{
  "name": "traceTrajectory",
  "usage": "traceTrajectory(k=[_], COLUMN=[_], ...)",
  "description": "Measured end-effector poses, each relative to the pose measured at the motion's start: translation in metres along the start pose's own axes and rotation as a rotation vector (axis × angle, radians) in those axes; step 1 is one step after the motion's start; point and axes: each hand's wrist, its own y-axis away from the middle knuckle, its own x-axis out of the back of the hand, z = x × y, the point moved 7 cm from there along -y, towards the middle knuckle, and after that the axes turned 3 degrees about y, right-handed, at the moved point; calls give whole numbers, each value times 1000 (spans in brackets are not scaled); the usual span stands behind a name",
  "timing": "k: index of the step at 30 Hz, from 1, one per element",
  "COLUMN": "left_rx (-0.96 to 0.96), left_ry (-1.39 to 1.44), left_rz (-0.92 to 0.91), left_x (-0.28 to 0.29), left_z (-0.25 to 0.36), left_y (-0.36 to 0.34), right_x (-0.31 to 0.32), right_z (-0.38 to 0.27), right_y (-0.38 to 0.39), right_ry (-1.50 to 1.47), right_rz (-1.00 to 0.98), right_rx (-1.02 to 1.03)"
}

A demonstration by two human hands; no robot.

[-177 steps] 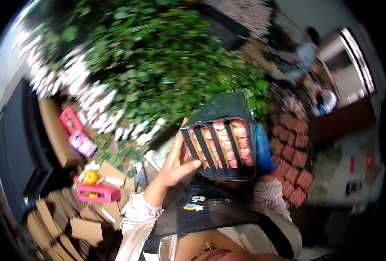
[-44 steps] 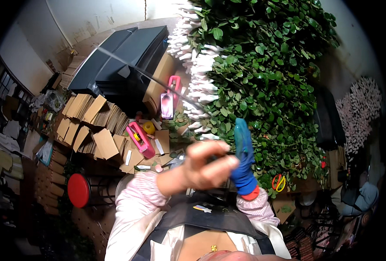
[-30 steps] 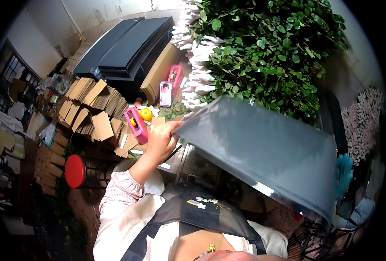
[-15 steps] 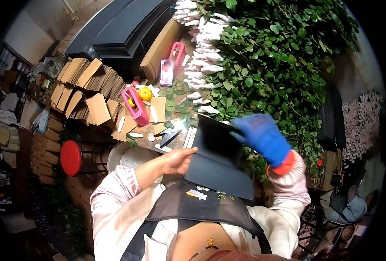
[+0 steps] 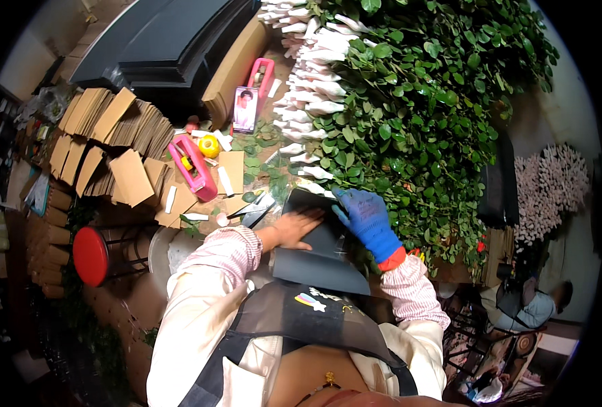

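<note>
A black sheet (image 5: 324,270) lies in front of me at the table's near edge, its near part bent down toward my apron. My bare left hand (image 5: 294,229) presses flat on the upper left of the sheet, fingers stretched out. At the sheet's far right corner is my right hand (image 5: 366,218), in a blue glove, thumb and fingers apart, with nothing visible in it. Right beside the glove are green leafy stems (image 5: 416,129), piled with white-wrapped ends (image 5: 321,88) toward the left. Scissors (image 5: 257,209) rest left of the sheet.
Two pink tape dispensers (image 5: 193,169), a yellow tape roll (image 5: 208,146) and a phone (image 5: 245,108) are on the table. Cardboard pieces (image 5: 131,176) stand stacked at left, with black sheets (image 5: 179,41) behind. A red stool (image 5: 90,256) is at lower left; a person (image 5: 535,305) sits at right.
My left hand has gone from holding the sheet's left edge to lying flat on it. The sheet has been lowered, and my gloved right hand has moved left and slightly down to its corner.
</note>
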Motion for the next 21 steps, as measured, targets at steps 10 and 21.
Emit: traceTrajectory(k=[10, 21], left_rx=[139, 52], left_ry=[-72, -165], left_rz=[-267, -257], left_x=[-21, -16], left_z=[-18, -15], left_y=[0, -10], right_x=[-62, -60], right_z=[7, -79], right_y=[17, 77], right_ry=[-71, -396], right_rz=[-438, -670], right_rx=[-385, -5])
